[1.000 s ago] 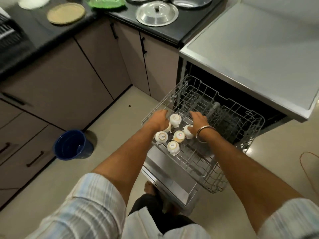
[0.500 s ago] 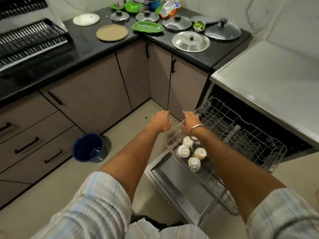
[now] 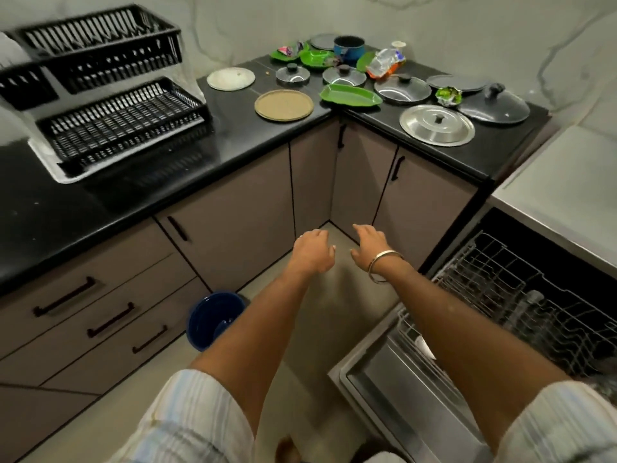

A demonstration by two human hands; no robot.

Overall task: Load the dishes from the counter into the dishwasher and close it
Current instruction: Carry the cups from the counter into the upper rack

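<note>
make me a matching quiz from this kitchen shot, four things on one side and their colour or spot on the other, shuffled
Things:
1. steel lid
2. leaf-shaped dish
3. bucket
4. dish rack

Colour or place:
A. blue, on the floor by the drawers
B. black, on the counter at the left
C. green, at the counter's inner corner
D. silver, on the counter nearest the dishwasher

Pairs: 1-D, 2-C, 3-A, 4-B
</note>
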